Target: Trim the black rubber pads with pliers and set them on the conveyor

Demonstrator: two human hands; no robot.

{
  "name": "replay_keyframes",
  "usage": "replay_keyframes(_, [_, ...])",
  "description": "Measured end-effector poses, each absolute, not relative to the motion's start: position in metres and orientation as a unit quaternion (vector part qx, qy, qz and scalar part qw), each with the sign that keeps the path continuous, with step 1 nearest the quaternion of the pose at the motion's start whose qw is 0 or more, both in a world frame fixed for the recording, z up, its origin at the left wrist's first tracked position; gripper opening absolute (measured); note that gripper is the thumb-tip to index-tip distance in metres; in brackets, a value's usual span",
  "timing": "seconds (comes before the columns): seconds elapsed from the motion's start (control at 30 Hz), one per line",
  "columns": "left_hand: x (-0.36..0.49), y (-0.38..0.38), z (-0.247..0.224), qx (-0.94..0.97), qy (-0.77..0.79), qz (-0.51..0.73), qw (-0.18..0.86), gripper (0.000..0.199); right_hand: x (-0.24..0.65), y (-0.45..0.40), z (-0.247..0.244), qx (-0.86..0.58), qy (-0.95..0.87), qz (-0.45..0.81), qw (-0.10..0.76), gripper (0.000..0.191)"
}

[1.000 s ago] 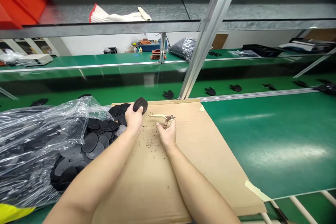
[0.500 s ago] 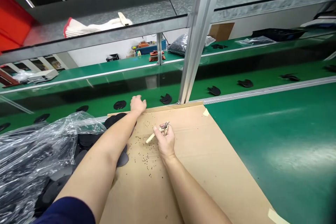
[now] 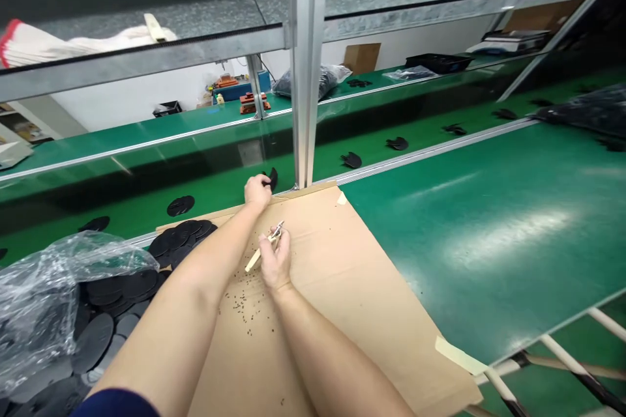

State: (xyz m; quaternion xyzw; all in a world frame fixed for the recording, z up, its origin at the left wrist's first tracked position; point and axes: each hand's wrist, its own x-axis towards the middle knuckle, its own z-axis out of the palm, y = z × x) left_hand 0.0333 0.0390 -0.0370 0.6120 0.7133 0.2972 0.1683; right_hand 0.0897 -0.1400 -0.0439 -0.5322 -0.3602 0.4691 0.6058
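My left hand (image 3: 257, 191) reaches over the far edge of the cardboard (image 3: 337, 273), its fingers closed on a black piece (image 3: 272, 178) at the green belt (image 3: 225, 186). Closer to me, my right hand (image 3: 276, 262) is wrapped round a small metal tool with pale handles (image 3: 253, 259), its tip pointing up and away. Tiny dark bits (image 3: 240, 304) lie scattered on the cardboard beside and below the right hand. Left of my left forearm, flat black oval pieces (image 3: 183, 234) are piled, partly under clear plastic (image 3: 44, 293).
A metal post (image 3: 309, 71) rises behind the cardboard. More black pieces (image 3: 351, 159) sit spaced along the belt. A shelf overhead holds a white glove (image 3: 83, 45) with a red cuff. The green tabletop (image 3: 469, 234) extends to the right.
The view has turned right, so the post and cardboard appear farther left. My left hand has taken hold of a black piece; my right hand still grips the tool.
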Motion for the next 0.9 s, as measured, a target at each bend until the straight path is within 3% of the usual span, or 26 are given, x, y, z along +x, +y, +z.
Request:
replay_keyframes(0.17, [0.011,-0.002,-0.004,0.417,0.655,0.551,0.306,0.041,0.088,-0.139,-0.047,-0.579,-0.407,0.417,0.571,0.035])
replay_keyframes(0.3, [-0.023,-0.06,0.028,0.275,0.568,0.643,0.435,0.036,0.092,-0.137,-0.047,-0.552,-0.432,0.405,0.587,0.031])
replay_keyframes(0.43, [-0.053,-0.134,0.037,0.209,0.49,0.663,0.526,0.04,0.099,-0.141,-0.046,-0.525,-0.459,0.402,0.593,0.034])
replay_keyframes(0.63, [-0.066,-0.207,0.004,0.145,0.447,0.651,0.596,0.039,0.103,-0.157,-0.041,-0.445,-0.537,0.418,0.582,0.043])
replay_keyframes(0.9, [-0.065,-0.22,-0.016,0.11,0.401,0.694,0.587,0.035,0.101,-0.181,-0.018,-0.354,-0.766,0.34,0.415,0.037])
